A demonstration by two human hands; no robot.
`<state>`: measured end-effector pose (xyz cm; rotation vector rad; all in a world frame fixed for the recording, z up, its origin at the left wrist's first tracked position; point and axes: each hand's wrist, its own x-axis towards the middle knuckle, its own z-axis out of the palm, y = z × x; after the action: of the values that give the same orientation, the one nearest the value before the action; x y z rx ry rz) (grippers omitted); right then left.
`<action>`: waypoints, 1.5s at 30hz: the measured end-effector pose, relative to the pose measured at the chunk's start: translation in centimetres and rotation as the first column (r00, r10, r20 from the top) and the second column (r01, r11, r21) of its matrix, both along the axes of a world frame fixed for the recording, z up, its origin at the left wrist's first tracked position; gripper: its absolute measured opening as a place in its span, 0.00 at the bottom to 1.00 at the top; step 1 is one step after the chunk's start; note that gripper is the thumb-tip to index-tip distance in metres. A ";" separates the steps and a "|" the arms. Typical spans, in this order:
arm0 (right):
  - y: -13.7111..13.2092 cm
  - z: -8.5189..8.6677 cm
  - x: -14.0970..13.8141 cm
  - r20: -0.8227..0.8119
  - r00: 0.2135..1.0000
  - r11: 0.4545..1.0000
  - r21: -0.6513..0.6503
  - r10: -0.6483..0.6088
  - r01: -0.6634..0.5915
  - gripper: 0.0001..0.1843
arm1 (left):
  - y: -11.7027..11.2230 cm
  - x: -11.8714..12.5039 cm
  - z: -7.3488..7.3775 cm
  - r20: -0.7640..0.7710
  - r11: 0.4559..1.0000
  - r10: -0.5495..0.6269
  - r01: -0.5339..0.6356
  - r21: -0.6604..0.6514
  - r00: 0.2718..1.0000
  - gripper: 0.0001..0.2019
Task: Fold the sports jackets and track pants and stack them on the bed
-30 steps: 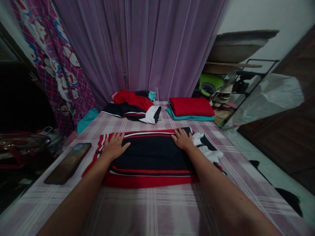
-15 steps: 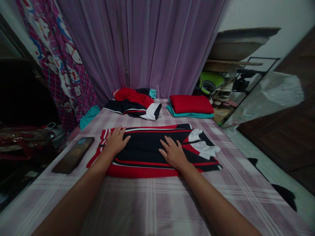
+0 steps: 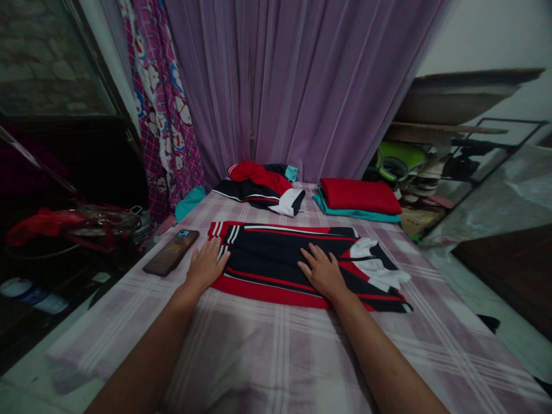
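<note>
A black and red jacket [image 3: 267, 253] with a white collar lies flat in front of me, its sleeves folded in and the collar to the right. My left hand [image 3: 207, 261] rests on its striped left end, fingers spread. Across the dark middle, nearer the collar, my right hand [image 3: 322, 270] lies flat with its fingers apart. Neither hand grips the cloth. Left of the jacket, a phone [image 3: 171, 253] lies face down on the plaid sheet.
Behind the jacket lies a crumpled red, black and white garment [image 3: 263, 187]. To its right sits a folded stack of red and teal cloth [image 3: 360, 195]. Purple curtains [image 3: 297, 86] hang at the back. A cluttered rack [image 3: 470, 149] stands at the right, beyond the plaid sheet [image 3: 276, 356].
The view has swung left, so everything appears further right. My left hand has slid toward the jacket's near left edge, uncovering white stripes. The right hand stays flat on the cloth.
</note>
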<state>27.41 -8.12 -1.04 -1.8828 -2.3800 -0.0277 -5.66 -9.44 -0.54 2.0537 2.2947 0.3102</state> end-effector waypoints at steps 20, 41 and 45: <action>-4.8 -2.6 3.0 -0.090 0.994 0.989 0.127 -0.066 0.077 0.26 | -5.1 -2.1 0.8 -0.050 0.956 0.229 -0.215 0.202 0.972 0.19; -5.1 -2.2 2.8 -0.144 0.988 0.990 0.113 -0.063 0.080 0.25 | -4.8 -2.2 0.4 0.007 0.948 0.227 -0.223 0.227 0.974 0.15; -5.0 -2.0 2.9 -0.153 0.987 0.994 0.079 -0.059 0.072 0.25 | -4.8 -2.2 0.5 0.006 0.954 0.203 -0.200 0.225 0.979 0.15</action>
<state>30.26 -13.17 -3.06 -1.8543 -2.1836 0.0075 -7.85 -14.26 -0.04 1.9176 2.5930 0.5894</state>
